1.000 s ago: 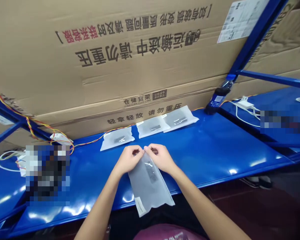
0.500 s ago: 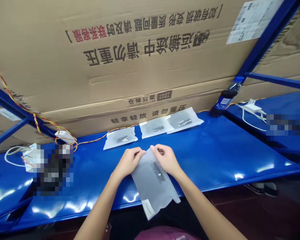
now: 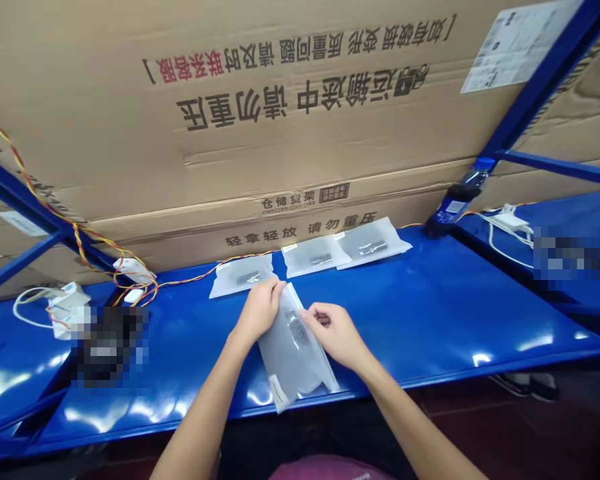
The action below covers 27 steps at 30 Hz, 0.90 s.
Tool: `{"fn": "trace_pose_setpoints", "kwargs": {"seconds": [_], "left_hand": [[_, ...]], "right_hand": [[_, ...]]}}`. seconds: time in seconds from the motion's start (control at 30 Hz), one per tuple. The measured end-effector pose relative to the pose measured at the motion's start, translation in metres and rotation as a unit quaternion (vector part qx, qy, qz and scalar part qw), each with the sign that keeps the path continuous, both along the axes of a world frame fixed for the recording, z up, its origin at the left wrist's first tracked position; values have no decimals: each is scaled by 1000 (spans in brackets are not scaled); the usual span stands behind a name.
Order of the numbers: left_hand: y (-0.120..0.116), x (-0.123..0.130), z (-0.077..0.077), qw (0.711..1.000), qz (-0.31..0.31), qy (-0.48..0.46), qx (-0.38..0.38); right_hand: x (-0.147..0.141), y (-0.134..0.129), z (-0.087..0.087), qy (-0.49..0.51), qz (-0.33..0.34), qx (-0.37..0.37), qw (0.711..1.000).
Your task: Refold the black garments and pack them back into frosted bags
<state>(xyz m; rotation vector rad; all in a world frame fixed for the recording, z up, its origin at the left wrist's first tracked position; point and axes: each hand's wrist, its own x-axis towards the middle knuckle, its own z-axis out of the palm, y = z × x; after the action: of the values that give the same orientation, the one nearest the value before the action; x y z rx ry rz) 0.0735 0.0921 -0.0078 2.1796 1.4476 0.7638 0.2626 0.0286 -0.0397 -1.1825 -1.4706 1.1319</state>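
Observation:
A frosted plastic zip bag (image 3: 290,350) lies on the blue bench top, with a dark flat item (image 3: 298,327) sealed inside and a white label at its lower corner. My left hand (image 3: 260,311) pinches the bag's top corner. My right hand (image 3: 331,331) grips its right edge, lower down, with the fingers curled over the film. Beyond my hands, three similar bags lie in a row: one (image 3: 241,276) on the left, one (image 3: 315,257) in the middle, and one (image 3: 373,242) overlapping it on the right.
The blue steel bench (image 3: 430,313) runs across the view, backed by large printed cardboard boxes (image 3: 300,133). A plastic bottle (image 3: 457,195) stands at the back right. Red-yellow wires (image 3: 195,280) trail along the back edge. Pixelated patches hide objects at left and right.
My right hand has slid down the bag's right edge, away from my left hand, which stays at the top corner. The bag now lies more upright and sits slightly higher.

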Motion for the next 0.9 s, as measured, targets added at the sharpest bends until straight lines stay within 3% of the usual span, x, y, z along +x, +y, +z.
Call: {"fn": "trace_pose_setpoints", "kwargs": {"seconds": [0.17,0.27,0.5,0.73,0.9], "left_hand": [[11,-21,6,1000,20,12,14],[9,-24,5,1000,13,24,9],[-12,-7,11,999,-24,43,7],[-27,2,12,997,-25,78,11],[-31,-1,6,992,2,122,22]], "right_hand": [[7,-51,6,-90,92,-46,991],[16,-64,10,-129,139,-36,981],[13,-30,20,-87,34,43,995],[-14,-5,17,-118,48,-32,991],[-22,-9,11,86,143,-102,981]]}}
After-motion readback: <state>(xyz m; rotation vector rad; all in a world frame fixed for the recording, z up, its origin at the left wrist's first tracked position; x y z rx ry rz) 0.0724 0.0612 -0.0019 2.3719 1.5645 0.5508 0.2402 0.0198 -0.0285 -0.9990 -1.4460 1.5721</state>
